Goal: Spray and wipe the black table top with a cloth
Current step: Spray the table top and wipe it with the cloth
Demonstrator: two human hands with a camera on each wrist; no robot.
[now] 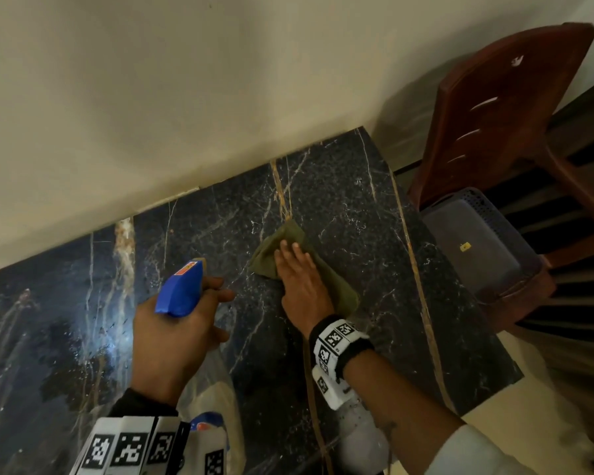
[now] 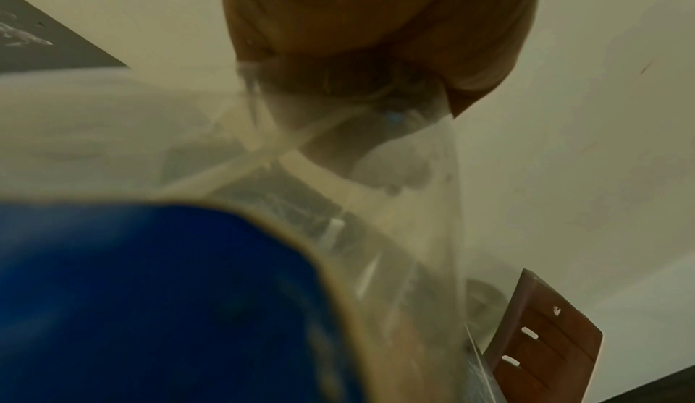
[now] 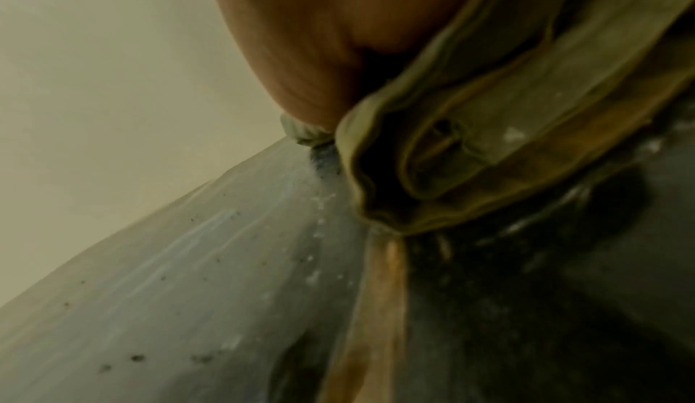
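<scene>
The black marble table top [image 1: 350, 207] with white and gold veins runs along the wall. My right hand [image 1: 299, 272] lies flat with straight fingers on an olive green cloth [image 1: 278, 245], pressing it on the table's middle. In the right wrist view the folded cloth [image 3: 507, 130] bunches under my palm on the wet table top [image 3: 188, 290]. My left hand [image 1: 175, 323] grips a clear spray bottle by its neck, its blue spray head [image 1: 182, 286] pointing away over the table. The bottle [image 2: 338, 201] with its blue label fills the left wrist view.
A reddish-brown plastic chair [image 1: 508, 114] stands just past the table's right end, with a grey perforated basket [image 1: 477, 241] on its seat. A cream wall [image 1: 151, 97] borders the table's far edge. Wet droplets and sheen [image 1: 110, 347] cover the left part of the table.
</scene>
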